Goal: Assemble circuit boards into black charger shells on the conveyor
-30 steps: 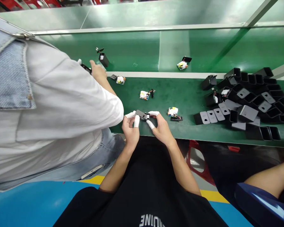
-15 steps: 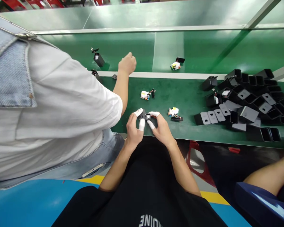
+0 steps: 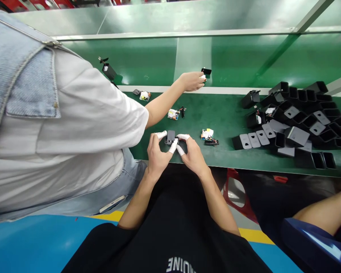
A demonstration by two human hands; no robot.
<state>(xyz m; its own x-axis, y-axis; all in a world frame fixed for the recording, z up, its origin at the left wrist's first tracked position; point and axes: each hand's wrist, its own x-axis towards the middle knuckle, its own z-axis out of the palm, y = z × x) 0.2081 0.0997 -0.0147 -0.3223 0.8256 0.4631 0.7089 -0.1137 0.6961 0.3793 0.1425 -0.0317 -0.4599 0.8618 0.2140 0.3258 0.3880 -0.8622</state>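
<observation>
My left hand (image 3: 158,153) and my right hand (image 3: 192,152), with white finger cots on thumbs and fingertips, hold a small black plastic part (image 3: 171,136) near the table's front edge. My left thumb presses on its near side, while the left index finger lies by its left end. On the right, thumb and index finger grip the other end. Beyond it lies a circuit board with a black piece wired to it (image 3: 174,114). Another circuit board (image 3: 207,134) sits right of my hands, against a black end piece (image 3: 211,143).
Black housings (image 3: 304,113) are heaped on the right of the green table (image 3: 224,110). A co-worker's arm (image 3: 170,94) crosses from the left, its hand on a board (image 3: 203,77) at the back. Another board (image 3: 144,96) lies beside that arm. Someone's arm (image 3: 325,210) shows at lower right.
The co-worker's hand has moved right to the back board, and a board beside that arm is now visible. In my hands, the black part's dark flat face now shows; my left index finger has spread leftward.
</observation>
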